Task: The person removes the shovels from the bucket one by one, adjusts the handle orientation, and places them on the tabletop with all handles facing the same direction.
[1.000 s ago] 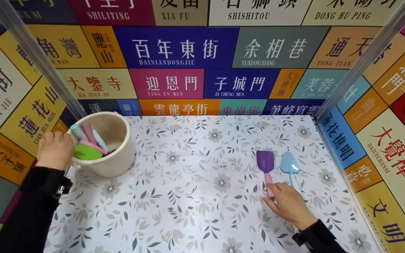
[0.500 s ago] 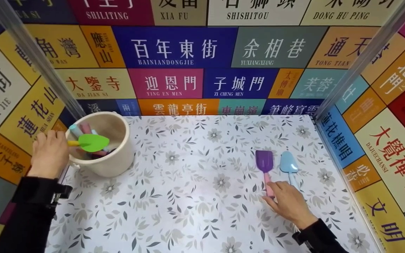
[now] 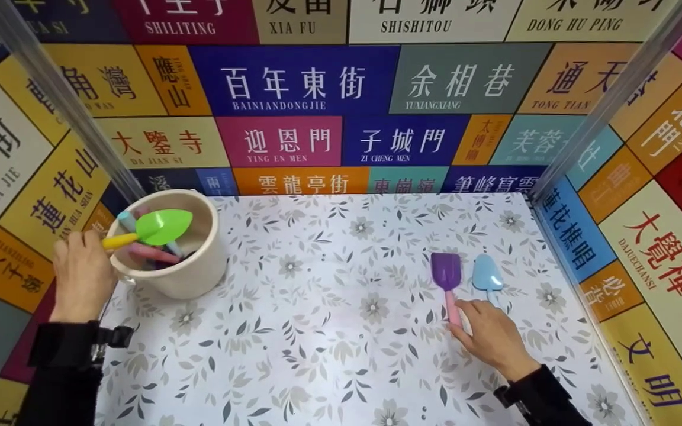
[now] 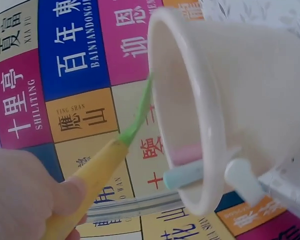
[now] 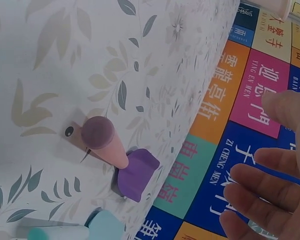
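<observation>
My left hand (image 3: 83, 278) grips the yellow handle of a toy trowel (image 3: 164, 227). Its leaf-shaped green blade extends over the mouth of a cream bucket (image 3: 199, 275). In the left wrist view, the thumb lies along the trowel's handle (image 4: 102, 165), and the blade overlaps the bucket's rim. Pink and light-blue handles (image 3: 157, 253) stick up inside the bucket. On the right, my right hand (image 3: 492, 337) hovers near a purple toy shovel (image 3: 446, 270) with a pink handle. The right wrist view shows its fingers (image 5: 260, 177) spread apart, holding nothing. Beside that shovel lies a light-blue trowel (image 3: 487, 273).
A white tabletop with a grey floral print (image 3: 317, 331) lies under everything. Colourful panels with lettering (image 3: 293, 80) stand upright at the back and both sides. Clear corner strips (image 3: 604, 106) run up where the panels meet. The bucket stands near the back left corner.
My left hand has drawn back slightly toward me, bringing the green trowel up from among the things in the bucket to above its mouth. The right hand has shifted slightly; shovel and blue trowel lie unmoved.
</observation>
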Action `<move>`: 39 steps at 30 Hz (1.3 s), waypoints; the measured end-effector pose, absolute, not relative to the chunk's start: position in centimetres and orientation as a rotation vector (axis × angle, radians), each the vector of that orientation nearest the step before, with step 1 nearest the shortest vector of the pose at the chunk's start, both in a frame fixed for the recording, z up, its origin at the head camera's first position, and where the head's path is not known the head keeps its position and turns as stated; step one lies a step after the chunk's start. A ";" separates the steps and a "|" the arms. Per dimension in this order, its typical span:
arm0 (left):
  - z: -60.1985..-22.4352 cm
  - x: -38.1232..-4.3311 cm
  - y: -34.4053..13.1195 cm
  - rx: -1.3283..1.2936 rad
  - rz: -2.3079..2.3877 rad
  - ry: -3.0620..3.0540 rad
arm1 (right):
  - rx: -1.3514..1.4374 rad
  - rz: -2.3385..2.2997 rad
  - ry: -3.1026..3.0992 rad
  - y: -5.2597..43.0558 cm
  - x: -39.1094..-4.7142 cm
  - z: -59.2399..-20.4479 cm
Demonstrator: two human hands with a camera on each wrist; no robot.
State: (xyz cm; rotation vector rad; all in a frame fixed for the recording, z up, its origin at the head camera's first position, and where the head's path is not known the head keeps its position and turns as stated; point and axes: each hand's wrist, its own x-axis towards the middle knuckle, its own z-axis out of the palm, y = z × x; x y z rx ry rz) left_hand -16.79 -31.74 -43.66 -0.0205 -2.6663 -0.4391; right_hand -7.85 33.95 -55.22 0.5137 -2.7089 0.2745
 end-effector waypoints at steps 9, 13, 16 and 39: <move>-45.4 -16.1 -28.4 0.011 -0.691 -2.437 | 0.468 0.378 -2.669 33.6 -8.9 -54.6; -46.3 -15.9 -26.1 -0.030 -0.776 -2.351 | 0.468 0.459 -2.609 33.1 -9.5 -54.5; -47.2 -15.7 -24.2 -0.063 -0.835 -2.298 | 0.458 0.548 -2.552 32.4 -9.9 -54.5; -55.2 -13.5 -7.7 -0.300 -1.044 -1.996 | 0.273 1.391 -2.342 23.4 -13.4 -53.1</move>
